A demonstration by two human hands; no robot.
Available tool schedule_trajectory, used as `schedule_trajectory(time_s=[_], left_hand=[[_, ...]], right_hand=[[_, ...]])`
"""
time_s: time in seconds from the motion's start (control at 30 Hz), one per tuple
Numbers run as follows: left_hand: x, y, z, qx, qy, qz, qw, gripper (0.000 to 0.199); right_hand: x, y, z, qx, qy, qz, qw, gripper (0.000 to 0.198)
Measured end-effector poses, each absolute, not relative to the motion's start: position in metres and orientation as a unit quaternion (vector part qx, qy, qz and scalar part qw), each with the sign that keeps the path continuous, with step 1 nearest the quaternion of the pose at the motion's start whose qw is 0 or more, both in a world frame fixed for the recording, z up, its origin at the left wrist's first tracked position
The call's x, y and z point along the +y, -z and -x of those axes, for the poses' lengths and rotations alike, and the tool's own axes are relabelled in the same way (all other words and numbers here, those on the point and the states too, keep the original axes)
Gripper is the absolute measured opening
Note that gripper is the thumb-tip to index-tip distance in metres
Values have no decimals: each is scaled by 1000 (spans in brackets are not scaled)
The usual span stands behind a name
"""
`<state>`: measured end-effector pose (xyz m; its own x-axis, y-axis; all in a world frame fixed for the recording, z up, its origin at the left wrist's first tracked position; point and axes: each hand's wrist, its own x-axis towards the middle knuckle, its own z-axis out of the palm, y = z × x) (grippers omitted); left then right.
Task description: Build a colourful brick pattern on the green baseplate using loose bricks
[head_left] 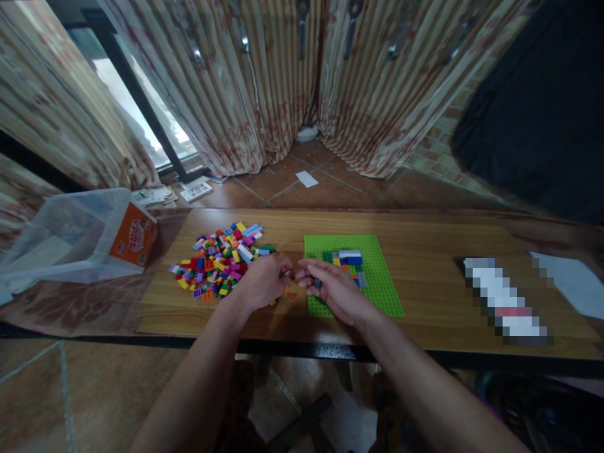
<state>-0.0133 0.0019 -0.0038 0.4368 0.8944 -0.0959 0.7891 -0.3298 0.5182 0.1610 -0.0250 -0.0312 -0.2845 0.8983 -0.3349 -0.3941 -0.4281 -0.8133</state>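
Note:
My left hand [265, 281] is closed in a pinch at the right edge of a heap of loose, many-coloured toy building bricks [221, 264]. What its fingertips hold is too small to make out. My right hand [337, 290] is turned partly palm up, its fingers curled around a small dark brick [318, 284]. It hovers over the left part of a green studded baseplate [382, 283], facing the left hand. Behind the right hand, a low build of white, blue, yellow, orange and grey bricks [350, 257] sits on the plate, partly hidden. Several small orange pieces [292, 296] lie between the hands.
A clear plastic tub [80, 233] with an orange label stands left of the wooden table [434, 251]. At the right lie a pixelated object [504, 302] and a white paper sheet [573, 283]. Curtains [264, 94] hang beyond the table.

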Motion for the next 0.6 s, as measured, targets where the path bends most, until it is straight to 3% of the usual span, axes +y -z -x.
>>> schedule_trajectory(time_s=[0.4,0.6], left_hand=[[0,-4,9,515,-153,-798,275,15],[-14,-19,12,432,-88,-796,415,8]], right_hand=[[-16,23,-178,-214,-791,349,455,27],[-13,23,-181,-188,-785,357,471,19]])
